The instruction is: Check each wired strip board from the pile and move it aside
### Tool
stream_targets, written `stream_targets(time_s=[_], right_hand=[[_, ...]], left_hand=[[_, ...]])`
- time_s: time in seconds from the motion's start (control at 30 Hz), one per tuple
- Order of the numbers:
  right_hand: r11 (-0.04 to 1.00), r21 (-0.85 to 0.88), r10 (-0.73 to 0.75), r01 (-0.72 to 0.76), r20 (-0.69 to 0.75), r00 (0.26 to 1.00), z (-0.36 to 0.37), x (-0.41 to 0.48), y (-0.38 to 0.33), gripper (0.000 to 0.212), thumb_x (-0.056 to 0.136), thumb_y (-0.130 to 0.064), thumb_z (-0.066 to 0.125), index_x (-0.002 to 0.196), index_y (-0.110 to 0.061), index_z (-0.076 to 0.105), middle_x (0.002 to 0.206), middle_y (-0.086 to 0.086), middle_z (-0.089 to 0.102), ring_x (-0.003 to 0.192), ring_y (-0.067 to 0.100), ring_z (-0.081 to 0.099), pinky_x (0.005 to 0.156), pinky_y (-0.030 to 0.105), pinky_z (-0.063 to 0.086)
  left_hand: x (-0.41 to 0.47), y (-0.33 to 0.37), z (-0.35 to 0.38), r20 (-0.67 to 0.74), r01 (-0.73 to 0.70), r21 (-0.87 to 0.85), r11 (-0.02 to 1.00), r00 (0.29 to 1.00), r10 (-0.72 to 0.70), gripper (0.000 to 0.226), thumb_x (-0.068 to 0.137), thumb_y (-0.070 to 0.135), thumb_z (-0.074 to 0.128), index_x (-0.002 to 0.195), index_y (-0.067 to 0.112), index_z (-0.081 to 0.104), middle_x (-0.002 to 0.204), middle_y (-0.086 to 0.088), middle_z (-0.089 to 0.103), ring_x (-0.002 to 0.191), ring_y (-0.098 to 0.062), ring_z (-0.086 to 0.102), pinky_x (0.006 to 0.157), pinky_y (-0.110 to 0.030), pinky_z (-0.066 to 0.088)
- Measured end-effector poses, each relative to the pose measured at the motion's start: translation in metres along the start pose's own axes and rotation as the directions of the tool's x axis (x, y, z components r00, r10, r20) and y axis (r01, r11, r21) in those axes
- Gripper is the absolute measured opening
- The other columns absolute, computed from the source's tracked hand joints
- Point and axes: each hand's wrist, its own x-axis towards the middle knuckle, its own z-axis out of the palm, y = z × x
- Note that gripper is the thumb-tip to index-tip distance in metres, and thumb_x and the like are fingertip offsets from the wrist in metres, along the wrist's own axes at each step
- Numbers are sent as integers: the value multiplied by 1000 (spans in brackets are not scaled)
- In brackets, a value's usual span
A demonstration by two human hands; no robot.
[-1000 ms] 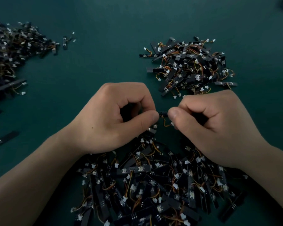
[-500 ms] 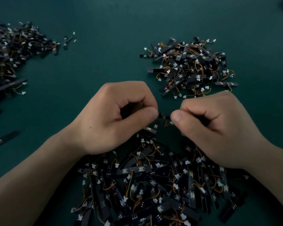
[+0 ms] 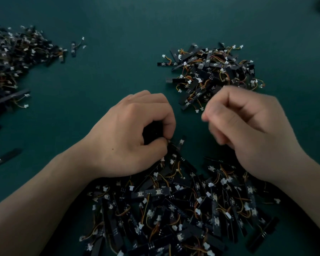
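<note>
The near pile of black wired strip boards (image 3: 174,204), with white connectors and orange wires, lies under both wrists. My left hand (image 3: 133,133) is curled low at the pile's top edge. Its thumb and forefinger pinch a strip board (image 3: 175,146) there. My right hand (image 3: 248,130) is raised and blurred, fingers curled, just in front of a second pile of strip boards (image 3: 212,74) at the upper right. Whether anything is inside its fingers is hidden.
A third, large heap of strip boards (image 3: 13,61) covers the left edge, with a few loose boards (image 3: 73,49) near it. A single strip board (image 3: 6,157) lies at the left. The green mat (image 3: 109,71) lies between the piles.
The hands have parted. My right hand swung up and right toward the upper-right pile. My left hand dropped to the top of the near pile. The board held between them is out of sight.
</note>
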Motion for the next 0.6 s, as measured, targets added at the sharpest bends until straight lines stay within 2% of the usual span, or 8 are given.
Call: stream_targets(time_s=[0.07, 0.13, 0.23, 0.33, 0.4, 0.47, 0.6], right_hand=[[998, -64, 2, 3, 85, 996, 2, -1, -3, 33, 99, -42, 55, 79, -18, 64, 57, 4, 55, 46, 9, 45, 45, 19, 35], [995, -103, 9, 6, 146, 989, 3, -2, -5, 30, 98, -46, 56, 79, -25, 65, 57, -2, 56, 46, 9, 47, 44, 20, 36], [981, -191, 12, 21, 170, 985, 4, -2, -7, 26, 97, -46, 59, 81, -28, 68, 60, -2, 61, 49, 17, 55, 44, 25, 41], [975, -218, -1, 31, 138, 990, 4, -1, -6, 23, 99, -40, 59, 80, -29, 68, 59, -4, 60, 49, 16, 55, 43, 21, 39], [984, -174, -18, 33, 87, 996, 3, -1, -5, 23, 100, -36, 59, 80, -28, 67, 58, -4, 57, 47, 12, 51, 44, 16, 36], [990, -136, -28, 35, 51, 998, 2, -1, -5, 23, 100, -36, 57, 81, -27, 67, 59, -1, 56, 47, 13, 49, 45, 16, 36], [988, -153, -24, 38, 96, 995, 3, -2, -7, 23, 98, -37, 60, 80, -25, 66, 60, -2, 57, 48, 11, 50, 46, 14, 36]], left_hand=[[-1, -2, 0, -38, 23, -94, 995, 999, -27, 16, 78, 14, 70, 82, 27, 63, 82, 12, 62, 81, -13, 60, 73, -16, 42], [-3, -3, 0, -73, 25, -167, 986, 997, -38, 14, 84, 17, 75, 86, 28, 67, 79, 13, 64, 72, -12, 61, 65, -10, 41], [-3, -4, 1, -103, 2, -227, 974, 994, -26, 11, 87, 21, 79, 91, 28, 71, 77, 17, 66, 65, -12, 61, 59, -15, 45], [-3, -3, 1, -123, 10, -262, 965, 991, -44, 10, 89, 30, 80, 95, 29, 71, 81, 15, 69, 67, -16, 63, 60, -24, 51], [-2, -4, 1, -117, 25, -288, 957, 991, -61, 9, 93, 37, 73, 94, 28, 71, 76, 14, 68, 62, -12, 61, 56, -22, 48], [-2, -4, 2, -103, 43, -291, 956, 992, -76, 16, 96, 38, 66, 85, 28, 69, 65, 14, 62, 53, -8, 52, 49, -21, 42], [-1, -3, 1, -79, 46, -272, 961, 994, -70, 19, 98, 33, 65, 80, 25, 66, 63, 11, 58, 52, -15, 50, 48, -27, 40]])
